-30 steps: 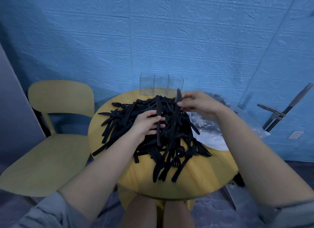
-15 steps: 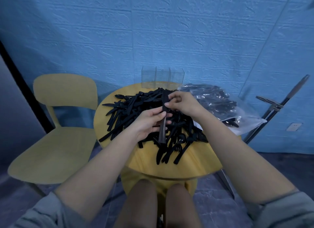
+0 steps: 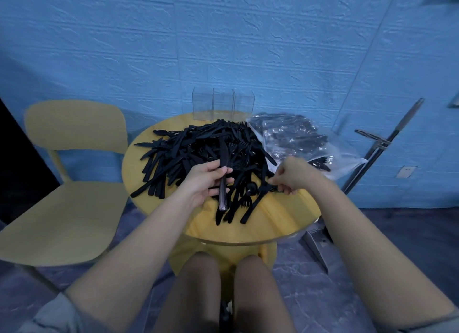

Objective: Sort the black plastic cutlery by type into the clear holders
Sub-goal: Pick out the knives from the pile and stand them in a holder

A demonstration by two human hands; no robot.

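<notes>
Leftmost stands a yellow chair (image 3: 74, 178), just beside the round yellow table (image 3: 285, 221); on the table lies the heap of black cutlery (image 3: 198, 149), spread across most of the top. Over the heap's near edge the left hand (image 3: 206, 181) grips a knife (image 3: 223, 173) by the middle, fingers curled round it; its long axis runs nearly straight away from the person, handle toward the body, blade toward the clear holders (image 3: 223, 104) at the table's far edge. Those holders look empty and stand well beyond the heap, straight ahead of the knife's tip; so the left hand seems the better placed to carry it there. Further right, the right hand (image 3: 293, 176) reaches palm down to the heap's near right edge, fingertips pinching a dark piece, probably a fork, though that is hard to tell; beyond it lies a clear plastic bag (image 3: 298, 136) with more cutlery inside.
</notes>
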